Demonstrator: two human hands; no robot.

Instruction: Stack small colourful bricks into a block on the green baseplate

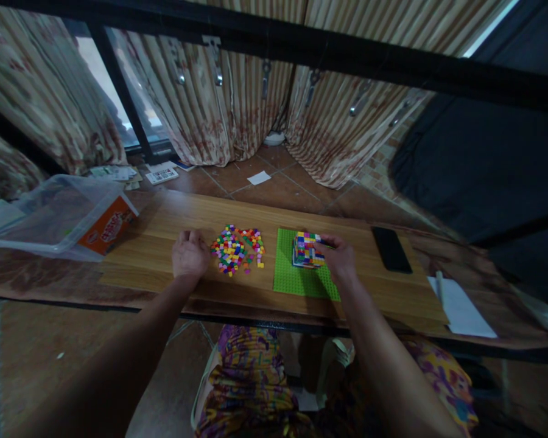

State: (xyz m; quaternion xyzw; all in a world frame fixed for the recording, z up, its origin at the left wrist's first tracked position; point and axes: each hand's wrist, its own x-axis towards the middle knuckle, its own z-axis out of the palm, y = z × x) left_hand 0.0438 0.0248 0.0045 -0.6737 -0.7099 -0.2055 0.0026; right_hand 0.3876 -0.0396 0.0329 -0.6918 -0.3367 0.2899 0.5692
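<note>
My left hand [190, 252] rests palm down on the wooden board, its fingers curled under; what they hold, if anything, is hidden. Just right of it lies a loose pile of small coloured toy bricks [229, 250]. My right hand [340, 258] grips the right side of a box-shaped toy brick model [307, 249] of many colours, with thumb and fingers at its upper right edge. The model stands on a green studded baseplate [285, 277]. My right hand and forearm cover the baseplate's right part.
A black phone [391, 249] lies on the board [141, 243] at the right. White paper [468, 310] with a pale stick-like thing is beyond the board's right end. At the left stands a clear plastic bin [68, 225] with an orange label. Curtains [237, 109] hang behind.
</note>
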